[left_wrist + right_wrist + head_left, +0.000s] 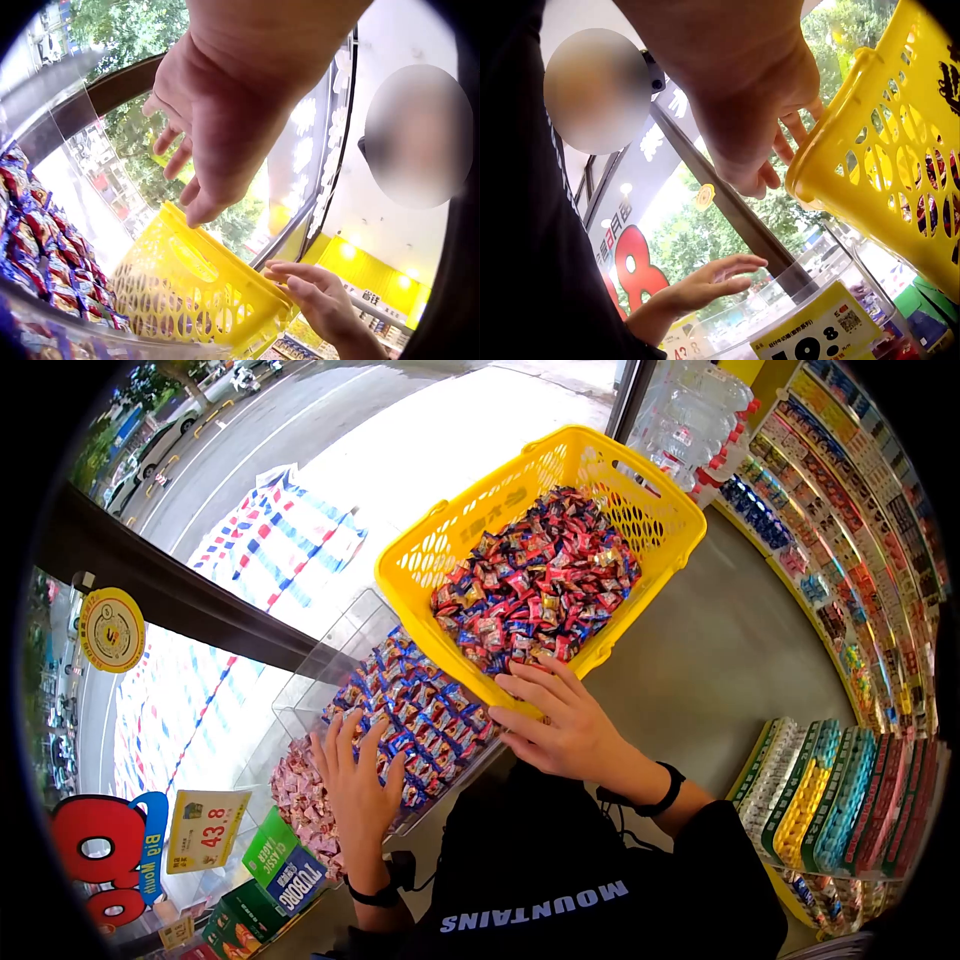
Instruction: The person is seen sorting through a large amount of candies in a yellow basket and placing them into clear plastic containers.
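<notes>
A yellow plastic basket (440,575), holding many small candies in red, black and blue wrappers (545,575), stands tilted at the edge of a clear display bin. At its near corner, my right hand (565,725) touches the rim with fingers extended. My left hand (358,785) hovers with spread fingers over the bin, holding nothing. Below it lie rows of blue-and-red wrapped candies (425,710) and, to the left, a pile of pink wrapped candies (303,800). The left wrist view shows the right hand (322,300) beside the basket's end wall.
A dark window frame post (230,605) rises behind the bin. Price cards (207,830) and green beer cartons (280,865) stand at lower left. Stocked shelves (850,510) curve along the right, with a snack rack (825,800) nearer. Bottled water packs (690,425) stand behind the basket.
</notes>
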`<state>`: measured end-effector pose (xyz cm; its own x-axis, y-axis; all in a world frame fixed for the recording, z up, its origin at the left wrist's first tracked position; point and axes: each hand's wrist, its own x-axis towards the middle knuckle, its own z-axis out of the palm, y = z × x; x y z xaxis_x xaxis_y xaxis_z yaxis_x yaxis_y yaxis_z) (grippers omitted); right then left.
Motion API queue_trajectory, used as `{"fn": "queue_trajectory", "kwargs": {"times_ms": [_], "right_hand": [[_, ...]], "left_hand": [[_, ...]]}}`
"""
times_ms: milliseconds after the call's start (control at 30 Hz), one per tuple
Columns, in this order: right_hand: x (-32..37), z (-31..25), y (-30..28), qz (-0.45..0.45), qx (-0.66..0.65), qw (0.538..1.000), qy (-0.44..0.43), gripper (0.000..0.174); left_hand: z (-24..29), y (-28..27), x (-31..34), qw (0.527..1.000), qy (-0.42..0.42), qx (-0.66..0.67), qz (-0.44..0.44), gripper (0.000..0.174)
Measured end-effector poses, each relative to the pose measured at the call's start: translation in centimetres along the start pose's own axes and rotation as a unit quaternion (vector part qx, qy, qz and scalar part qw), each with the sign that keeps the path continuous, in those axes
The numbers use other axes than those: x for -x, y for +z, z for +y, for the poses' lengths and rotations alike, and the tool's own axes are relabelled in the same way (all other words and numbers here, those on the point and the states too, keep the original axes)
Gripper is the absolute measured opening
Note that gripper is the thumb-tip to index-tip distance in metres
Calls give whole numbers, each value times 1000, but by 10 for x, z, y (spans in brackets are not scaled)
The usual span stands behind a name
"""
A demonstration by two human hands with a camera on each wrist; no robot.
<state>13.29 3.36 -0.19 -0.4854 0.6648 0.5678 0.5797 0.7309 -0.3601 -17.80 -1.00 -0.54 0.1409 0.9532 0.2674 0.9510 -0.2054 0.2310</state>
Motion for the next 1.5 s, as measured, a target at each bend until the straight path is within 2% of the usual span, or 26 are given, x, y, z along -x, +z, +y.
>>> {"fn": "queue_trajectory", "kwargs": {"times_ms": [67,133,267,467,633,933,1067,1200,1300,1400,1500], "right_hand": [[0,12,-9,-10,-19,1000,-13,35],[-2,26,-22,-18,-39,999,-29,36],[-4,57,-55,-48,-69,996,-42,47],[-4,102,-85,-37,-73,995,-64,42],[-11,117,-104,-45,-71,994,-76,38],[-57,121,-114,-56,-57,990,-114,36],[-94,143,-116,-105,-12,984,-147,29],[-132,175,-96,-271,5,959,-87,19],[-154,196,-63,-434,48,900,-1,22],[-160,213,-27,-515,158,842,-5,27],[-158,226,5,-553,241,797,-20,31]], "left_hand": [[24,1,-17,1000,14,-12,17,42],[47,2,-34,999,28,1,23,49],[92,13,-68,997,46,27,58,49],[158,36,-107,994,61,69,53,47],[162,52,-122,993,56,105,6,43],[156,57,-119,992,85,93,13,35],[153,60,-117,989,92,117,17,34],[152,61,-116,989,93,114,28,34],[152,63,-116,989,90,116,35,34],[151,64,-115,988,88,119,32,34],[150,66,-113,987,90,129,42,33]]}}
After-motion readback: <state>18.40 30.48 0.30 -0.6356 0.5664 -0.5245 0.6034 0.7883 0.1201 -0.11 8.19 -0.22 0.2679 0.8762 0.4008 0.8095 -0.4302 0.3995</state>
